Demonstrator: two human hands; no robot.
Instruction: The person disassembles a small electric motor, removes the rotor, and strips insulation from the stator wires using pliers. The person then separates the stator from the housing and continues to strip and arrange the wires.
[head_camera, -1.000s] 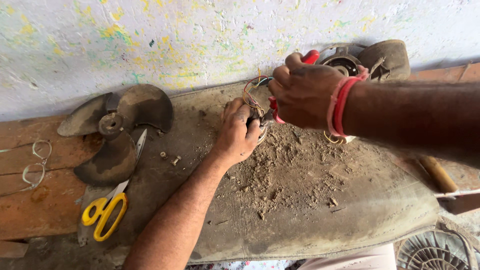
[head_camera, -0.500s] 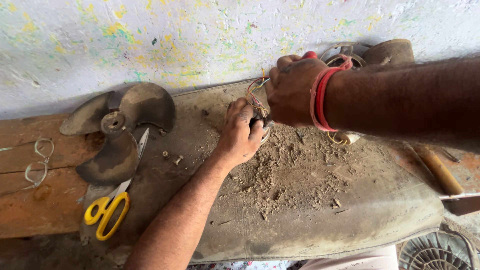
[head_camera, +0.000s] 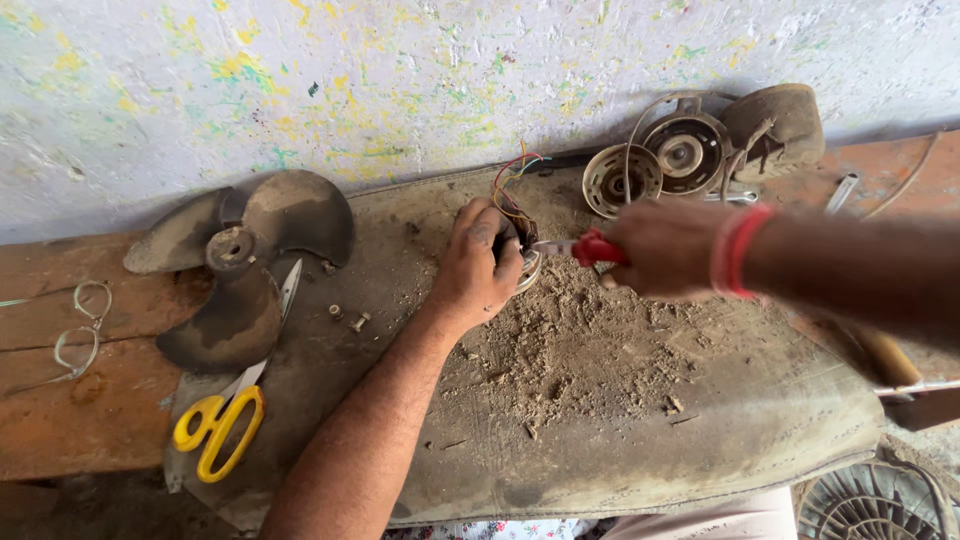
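My left hand (head_camera: 478, 262) clamps a small round motor part (head_camera: 522, 262) against the grey mat (head_camera: 640, 400), with coloured wires (head_camera: 512, 180) rising from it. My right hand (head_camera: 665, 248), red bangles at its wrist, grips red-handled pliers (head_camera: 590, 247) whose metal tip points left and touches the motor part. Brown dust and debris (head_camera: 580, 345) lie on the mat just below both hands.
A dirty three-blade fan propeller (head_camera: 240, 262) lies to the left, with yellow-handled scissors (head_camera: 225, 420) and two small screws (head_camera: 350, 318) nearby. Motor housing parts (head_camera: 690, 150) lean at the wall. Wire loops (head_camera: 80, 330) sit on the wooden bench; a fan grille (head_camera: 870, 500) shows bottom right.
My right hand has dropped from above the part to its right side, and the red-handled pliers now point horizontally into it. The left hand stayed on the part.
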